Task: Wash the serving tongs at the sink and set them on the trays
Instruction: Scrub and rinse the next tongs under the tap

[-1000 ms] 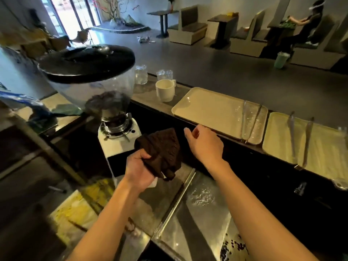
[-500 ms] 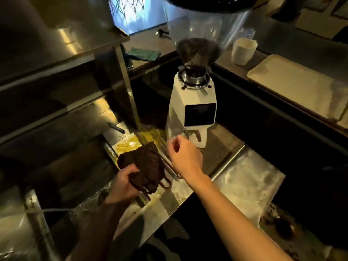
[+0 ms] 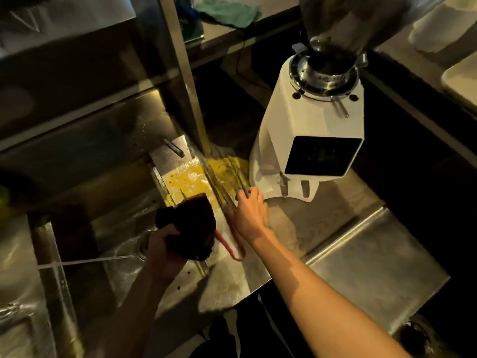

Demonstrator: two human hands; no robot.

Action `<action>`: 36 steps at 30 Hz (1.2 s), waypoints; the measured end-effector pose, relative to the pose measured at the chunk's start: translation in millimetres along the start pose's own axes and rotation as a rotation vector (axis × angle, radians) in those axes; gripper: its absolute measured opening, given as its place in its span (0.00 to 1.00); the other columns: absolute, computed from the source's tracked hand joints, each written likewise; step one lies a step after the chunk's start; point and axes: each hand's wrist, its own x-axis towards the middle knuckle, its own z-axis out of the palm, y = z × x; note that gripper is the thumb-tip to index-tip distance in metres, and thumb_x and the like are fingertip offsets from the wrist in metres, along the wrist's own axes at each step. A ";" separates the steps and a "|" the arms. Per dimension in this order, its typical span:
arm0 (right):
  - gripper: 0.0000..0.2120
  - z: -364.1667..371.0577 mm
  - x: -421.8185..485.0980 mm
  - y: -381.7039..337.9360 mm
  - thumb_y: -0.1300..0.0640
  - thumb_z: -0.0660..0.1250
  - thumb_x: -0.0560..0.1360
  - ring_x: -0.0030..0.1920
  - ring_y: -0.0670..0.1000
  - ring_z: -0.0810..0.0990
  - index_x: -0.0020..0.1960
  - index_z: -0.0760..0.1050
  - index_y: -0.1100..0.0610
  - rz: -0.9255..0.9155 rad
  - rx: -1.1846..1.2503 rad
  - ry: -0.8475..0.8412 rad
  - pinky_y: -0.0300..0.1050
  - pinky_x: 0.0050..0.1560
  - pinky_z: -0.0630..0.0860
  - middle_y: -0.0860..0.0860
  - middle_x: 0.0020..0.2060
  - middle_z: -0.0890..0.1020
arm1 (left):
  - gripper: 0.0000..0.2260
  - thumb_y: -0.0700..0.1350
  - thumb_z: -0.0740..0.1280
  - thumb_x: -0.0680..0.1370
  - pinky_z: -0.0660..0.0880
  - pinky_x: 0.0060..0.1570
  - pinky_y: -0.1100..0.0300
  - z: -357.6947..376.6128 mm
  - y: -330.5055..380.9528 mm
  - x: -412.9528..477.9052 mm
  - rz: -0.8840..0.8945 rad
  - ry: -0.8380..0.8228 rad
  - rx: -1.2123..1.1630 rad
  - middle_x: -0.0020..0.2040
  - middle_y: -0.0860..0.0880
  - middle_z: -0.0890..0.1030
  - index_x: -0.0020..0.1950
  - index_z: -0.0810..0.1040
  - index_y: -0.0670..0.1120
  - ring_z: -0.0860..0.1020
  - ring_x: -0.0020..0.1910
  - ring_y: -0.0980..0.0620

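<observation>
K: Moved down since half a second back: right hand [image 3: 249,213] now on the serving tongs [image 3: 223,242]. Grip?
M: Fingers curled round the steel arms. Tongs flat on the tabletop [image 3: 296,228], red handle loop toward the wrist, tips beyond the fingertips, beside the grinder [image 3: 309,140].
K: Left hand [image 3: 165,244]?
M: Clenched on a dark cloth [image 3: 191,223], over the sink [image 3: 111,228], left of the right hand. Thin water stream [image 3: 90,260] below.

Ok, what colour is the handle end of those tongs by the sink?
Red, at the looped handle end of the tongs. Shows best in the head view.
</observation>
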 end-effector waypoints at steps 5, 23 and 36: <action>0.20 31.3 36.2 17.3 0.53 0.62 0.81 0.63 0.60 0.71 0.72 0.67 0.56 -0.025 -0.204 -0.154 0.52 0.56 0.73 0.59 0.65 0.70 | 0.27 0.43 0.77 0.49 0.81 0.40 0.55 2.0 -2.2 24.3 0.007 -0.090 -0.112 0.48 0.42 0.83 0.49 0.86 0.42 0.83 0.43 0.44; 0.11 19.7 1.2 -61.3 0.48 0.59 0.84 0.50 0.54 0.77 0.54 0.73 0.56 -0.501 0.306 -0.285 0.46 0.47 0.71 0.55 0.59 0.72 | 0.19 0.47 0.70 0.63 0.82 0.43 0.52 -82.2 56.8 13.5 0.096 0.078 -0.230 0.54 0.42 0.81 0.52 0.83 0.42 0.83 0.46 0.44; 0.10 109.5 -37.7 -202.4 0.48 0.57 0.84 0.43 0.41 0.77 0.48 0.72 0.48 -0.350 0.473 -0.873 0.39 0.48 0.72 0.46 0.42 0.74 | 0.20 0.47 0.51 0.85 0.80 0.51 0.58 -285.4 117.5 -18.8 0.150 -0.030 -0.806 0.57 0.42 0.84 0.67 0.72 0.36 0.85 0.51 0.48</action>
